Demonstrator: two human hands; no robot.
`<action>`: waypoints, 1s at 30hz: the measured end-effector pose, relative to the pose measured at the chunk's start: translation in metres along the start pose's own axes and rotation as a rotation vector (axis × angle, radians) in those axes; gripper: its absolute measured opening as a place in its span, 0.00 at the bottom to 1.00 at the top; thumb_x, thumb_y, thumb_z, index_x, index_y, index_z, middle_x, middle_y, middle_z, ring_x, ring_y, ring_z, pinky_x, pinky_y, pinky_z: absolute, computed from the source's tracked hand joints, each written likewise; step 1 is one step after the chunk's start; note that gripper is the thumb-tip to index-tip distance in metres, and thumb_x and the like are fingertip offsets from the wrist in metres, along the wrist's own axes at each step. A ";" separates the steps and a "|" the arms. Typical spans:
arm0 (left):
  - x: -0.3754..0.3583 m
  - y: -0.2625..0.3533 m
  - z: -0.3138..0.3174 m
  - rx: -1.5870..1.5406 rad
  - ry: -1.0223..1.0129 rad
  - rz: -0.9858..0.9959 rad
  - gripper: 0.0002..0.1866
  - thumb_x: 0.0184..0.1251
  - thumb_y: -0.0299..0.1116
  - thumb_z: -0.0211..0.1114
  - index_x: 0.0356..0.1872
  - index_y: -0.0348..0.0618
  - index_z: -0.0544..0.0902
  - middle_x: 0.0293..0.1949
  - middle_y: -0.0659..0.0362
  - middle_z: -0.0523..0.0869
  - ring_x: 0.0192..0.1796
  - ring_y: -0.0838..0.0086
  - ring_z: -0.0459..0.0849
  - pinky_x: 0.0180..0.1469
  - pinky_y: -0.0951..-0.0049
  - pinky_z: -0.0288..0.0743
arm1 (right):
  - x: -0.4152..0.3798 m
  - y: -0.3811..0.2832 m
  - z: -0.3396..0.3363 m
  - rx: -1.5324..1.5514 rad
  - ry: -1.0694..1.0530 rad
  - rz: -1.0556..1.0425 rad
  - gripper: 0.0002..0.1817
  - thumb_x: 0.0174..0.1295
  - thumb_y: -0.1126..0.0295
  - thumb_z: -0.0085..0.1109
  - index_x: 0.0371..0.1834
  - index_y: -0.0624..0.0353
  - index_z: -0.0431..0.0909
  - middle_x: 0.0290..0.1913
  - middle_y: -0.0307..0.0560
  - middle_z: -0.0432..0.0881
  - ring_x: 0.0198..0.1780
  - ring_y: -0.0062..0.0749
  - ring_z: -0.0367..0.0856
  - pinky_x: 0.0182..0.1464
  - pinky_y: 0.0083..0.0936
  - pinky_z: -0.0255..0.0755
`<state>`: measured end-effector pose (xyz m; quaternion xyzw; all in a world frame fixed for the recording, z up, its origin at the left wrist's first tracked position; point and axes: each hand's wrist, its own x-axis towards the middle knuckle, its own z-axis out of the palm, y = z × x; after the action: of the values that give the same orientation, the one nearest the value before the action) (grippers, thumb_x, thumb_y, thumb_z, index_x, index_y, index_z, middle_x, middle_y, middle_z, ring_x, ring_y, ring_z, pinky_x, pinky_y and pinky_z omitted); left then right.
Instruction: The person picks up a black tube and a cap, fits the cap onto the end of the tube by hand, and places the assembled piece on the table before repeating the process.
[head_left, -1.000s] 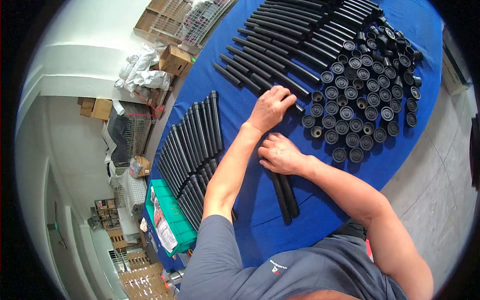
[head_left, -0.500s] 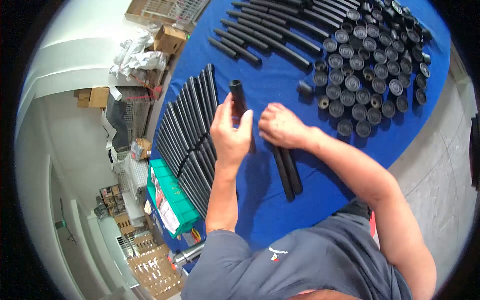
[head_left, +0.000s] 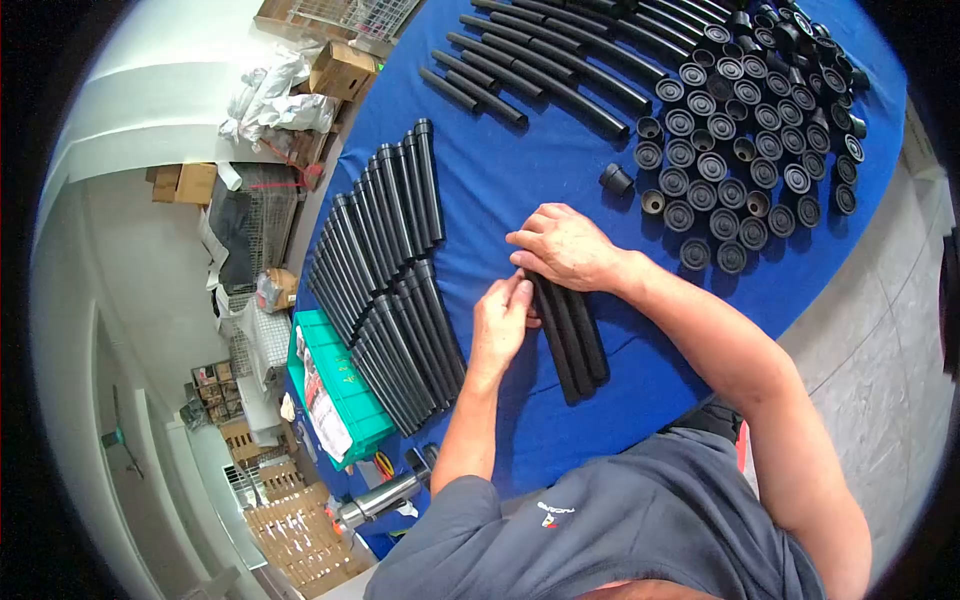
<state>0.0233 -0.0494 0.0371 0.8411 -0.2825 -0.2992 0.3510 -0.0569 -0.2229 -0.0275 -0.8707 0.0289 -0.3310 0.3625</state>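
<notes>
Three black tubes [head_left: 568, 350] lie side by side on the blue cloth, pointing toward my body. My right hand [head_left: 570, 248] is curled over their far ends, which it hides. At the left of the trio, my left hand [head_left: 503, 322] pinches the leftmost tube near its far end, thumb and fingers close to the right hand's fingertips. A loose black cap [head_left: 616, 180] lies beyond my right hand, apart from the mass of round black caps [head_left: 730, 150]. To the left, capped black tubes [head_left: 390, 290] lie in two overlapping rows.
More black tubes [head_left: 540, 60] are spread at the far side of the blue-covered table [head_left: 540, 440]. A green bin [head_left: 345, 395] with papers stands at the left edge, near a metal cylinder [head_left: 385, 500]. Cardboard boxes [head_left: 340, 75] are stacked beyond the table.
The upright tube in my left hand has come down beside the two under my right hand, making three. My left hand has moved down and right, close to the right hand.
</notes>
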 end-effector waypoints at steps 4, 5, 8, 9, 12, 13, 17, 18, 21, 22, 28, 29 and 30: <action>0.062 0.014 -0.034 0.054 0.157 0.199 0.24 0.79 0.40 0.66 0.67 0.34 0.81 0.35 0.63 0.85 0.33 0.81 0.82 0.37 0.78 0.81 | -0.001 0.001 -0.001 -0.056 -0.082 -0.007 0.15 0.65 0.57 0.66 0.43 0.58 0.87 0.44 0.51 0.85 0.53 0.47 0.82 0.63 0.43 0.73; 0.083 0.024 -0.036 0.063 0.197 0.280 0.24 0.78 0.38 0.68 0.68 0.35 0.80 0.40 0.62 0.86 0.37 0.81 0.83 0.38 0.78 0.81 | 0.000 -0.001 -0.003 -0.057 -0.108 0.005 0.15 0.64 0.58 0.68 0.45 0.58 0.87 0.46 0.50 0.85 0.55 0.46 0.82 0.64 0.43 0.73; 0.153 0.050 -0.027 0.230 0.366 0.522 0.33 0.69 0.41 0.75 0.70 0.37 0.77 0.62 0.46 0.81 0.62 0.60 0.83 0.57 0.62 0.82 | 0.002 -0.004 -0.008 -0.046 -0.126 0.025 0.14 0.63 0.59 0.69 0.43 0.58 0.87 0.46 0.50 0.85 0.55 0.46 0.82 0.65 0.43 0.73; 0.177 0.058 -0.024 0.249 0.353 0.503 0.37 0.69 0.44 0.75 0.73 0.34 0.73 0.69 0.40 0.76 0.70 0.54 0.78 0.66 0.58 0.77 | 0.002 -0.004 -0.008 -0.044 -0.134 0.031 0.14 0.63 0.59 0.69 0.43 0.58 0.87 0.46 0.50 0.85 0.55 0.46 0.82 0.65 0.43 0.73; 0.253 0.059 -0.014 0.421 0.346 0.628 0.57 0.64 0.59 0.74 0.80 0.27 0.56 0.81 0.34 0.57 0.83 0.44 0.55 0.84 0.53 0.48 | 0.002 -0.003 -0.009 -0.027 -0.126 0.031 0.14 0.63 0.59 0.69 0.43 0.58 0.87 0.45 0.50 0.85 0.55 0.45 0.82 0.65 0.43 0.73; 0.268 0.063 -0.009 0.446 0.326 0.587 0.62 0.62 0.63 0.74 0.82 0.27 0.52 0.82 0.34 0.54 0.85 0.44 0.50 0.85 0.54 0.46 | 0.002 -0.003 -0.010 -0.022 -0.124 0.030 0.14 0.63 0.59 0.69 0.43 0.59 0.87 0.45 0.50 0.85 0.55 0.45 0.82 0.65 0.43 0.73; 0.306 0.068 -0.007 0.514 0.264 0.488 0.69 0.58 0.70 0.72 0.82 0.27 0.46 0.83 0.34 0.52 0.86 0.43 0.47 0.85 0.54 0.45 | 0.000 0.003 0.001 -0.017 -0.015 -0.025 0.14 0.61 0.57 0.68 0.34 0.57 0.84 0.39 0.49 0.83 0.51 0.46 0.82 0.63 0.44 0.73; 0.308 0.069 -0.008 0.478 0.244 0.460 0.69 0.58 0.71 0.72 0.82 0.27 0.46 0.82 0.33 0.52 0.85 0.43 0.47 0.85 0.55 0.46 | 0.001 0.002 0.001 -0.026 -0.018 -0.024 0.14 0.61 0.57 0.68 0.33 0.58 0.84 0.39 0.49 0.83 0.50 0.46 0.82 0.63 0.43 0.73; 0.304 0.066 -0.007 0.453 0.270 0.435 0.69 0.58 0.75 0.68 0.82 0.25 0.49 0.80 0.30 0.57 0.84 0.44 0.55 0.84 0.58 0.51 | 0.001 0.000 -0.002 -0.025 -0.040 -0.004 0.14 0.61 0.56 0.68 0.33 0.57 0.84 0.39 0.48 0.83 0.50 0.45 0.81 0.62 0.42 0.73; 0.300 0.068 -0.006 0.428 0.282 0.430 0.69 0.58 0.76 0.67 0.81 0.24 0.49 0.80 0.30 0.58 0.83 0.44 0.56 0.83 0.58 0.52 | 0.001 0.001 -0.002 -0.033 -0.033 -0.008 0.14 0.61 0.56 0.68 0.33 0.57 0.84 0.38 0.48 0.83 0.50 0.45 0.81 0.62 0.42 0.73; 0.243 0.058 0.011 0.413 0.341 0.612 0.60 0.65 0.69 0.68 0.78 0.24 0.58 0.71 0.30 0.74 0.74 0.41 0.73 0.75 0.55 0.68 | 0.001 -0.002 -0.002 -0.032 -0.005 -0.010 0.14 0.59 0.57 0.69 0.31 0.57 0.83 0.37 0.47 0.83 0.49 0.44 0.82 0.62 0.42 0.73; 0.234 0.053 0.015 0.432 0.370 0.661 0.56 0.66 0.66 0.69 0.78 0.28 0.60 0.69 0.31 0.76 0.72 0.41 0.76 0.73 0.54 0.69 | 0.001 -0.001 -0.002 -0.029 -0.001 -0.012 0.14 0.59 0.57 0.69 0.31 0.57 0.83 0.37 0.47 0.83 0.49 0.44 0.82 0.62 0.42 0.73; 0.224 0.051 0.018 0.422 0.367 0.691 0.54 0.66 0.66 0.70 0.77 0.28 0.62 0.68 0.33 0.77 0.71 0.43 0.77 0.73 0.54 0.70 | 0.001 -0.001 -0.002 -0.027 0.003 -0.013 0.14 0.59 0.58 0.69 0.31 0.57 0.83 0.37 0.47 0.83 0.49 0.44 0.82 0.62 0.42 0.73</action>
<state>0.1456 -0.2409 -0.0025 0.7897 -0.5349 0.0543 0.2956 -0.0573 -0.2237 -0.0248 -0.8752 0.0282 -0.3344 0.3484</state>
